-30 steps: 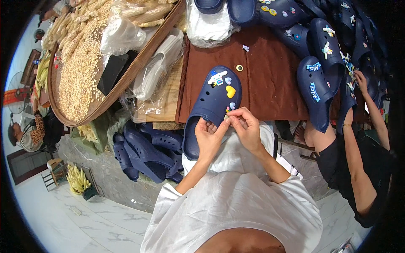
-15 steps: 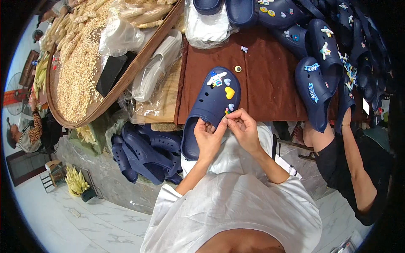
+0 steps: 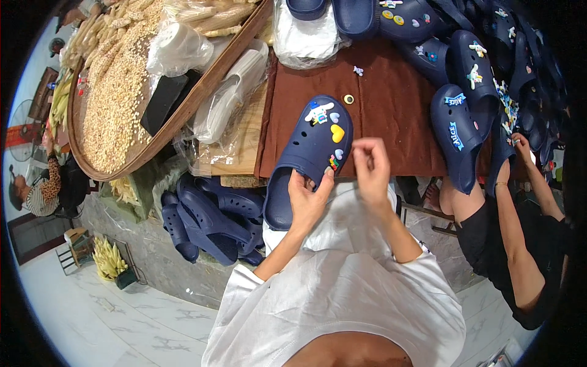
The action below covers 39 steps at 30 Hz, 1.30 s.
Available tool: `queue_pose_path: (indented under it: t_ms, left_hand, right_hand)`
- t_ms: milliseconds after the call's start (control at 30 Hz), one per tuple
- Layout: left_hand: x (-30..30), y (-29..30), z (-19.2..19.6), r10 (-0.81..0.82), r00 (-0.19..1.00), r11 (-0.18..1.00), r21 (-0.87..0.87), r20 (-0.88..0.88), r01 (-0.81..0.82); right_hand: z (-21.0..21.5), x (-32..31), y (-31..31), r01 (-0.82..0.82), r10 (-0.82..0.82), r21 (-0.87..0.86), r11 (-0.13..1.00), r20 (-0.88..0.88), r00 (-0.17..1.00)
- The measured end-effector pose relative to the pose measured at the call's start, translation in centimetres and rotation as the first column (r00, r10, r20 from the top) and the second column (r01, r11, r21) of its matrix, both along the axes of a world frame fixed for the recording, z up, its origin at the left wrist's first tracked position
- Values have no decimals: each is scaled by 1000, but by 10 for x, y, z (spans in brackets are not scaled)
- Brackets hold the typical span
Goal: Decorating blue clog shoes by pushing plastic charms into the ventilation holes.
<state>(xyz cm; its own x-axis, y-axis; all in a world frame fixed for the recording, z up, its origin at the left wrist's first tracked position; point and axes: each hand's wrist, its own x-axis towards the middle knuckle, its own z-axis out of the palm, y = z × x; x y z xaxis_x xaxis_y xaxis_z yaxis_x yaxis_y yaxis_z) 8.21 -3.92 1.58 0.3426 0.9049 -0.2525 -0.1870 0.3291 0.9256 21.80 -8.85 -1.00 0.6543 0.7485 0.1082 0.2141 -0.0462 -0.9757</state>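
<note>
Withdrawing to three o'clock of the navy-blue, round-toed foam clog (image 3: 313, 147), the right hand (image 3: 372, 164) is blurring, its fingers' state unclear; the left hand (image 3: 309, 202) is pinching it at six o'clock, toe pointing to one.

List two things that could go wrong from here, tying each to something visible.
Only the left hand grips the navy clog, so it might slip if that hold loosens. The round charm lies loose on the brown cloth close to the clog; a brush from the right hand could knock it away.
</note>
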Motion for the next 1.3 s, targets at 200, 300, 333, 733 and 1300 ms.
queue_pose_path:
  t_ms: [200,300,333,733,1300]
  left_hand:
    - [-5,9,9,-78,997,991,-111,-7,76]
    - [-11,21,8,-44,974,933,-340,221,120]
    - [-15,26,7,-42,974,936,-333,221,116]
    - [-17,53,-2,295,847,678,-722,443,142]
    - [-10,17,33,238,953,854,-507,189,-113]
  right_hand:
    - [-11,68,75,-27,59,-77,997,445,894]
    - [-18,77,84,-53,139,-165,985,565,813]
    - [-19,78,86,-60,195,-234,970,610,768]
    - [3,59,58,-33,63,-80,996,412,909]
    - [68,-22,47,-257,182,40,965,604,776]
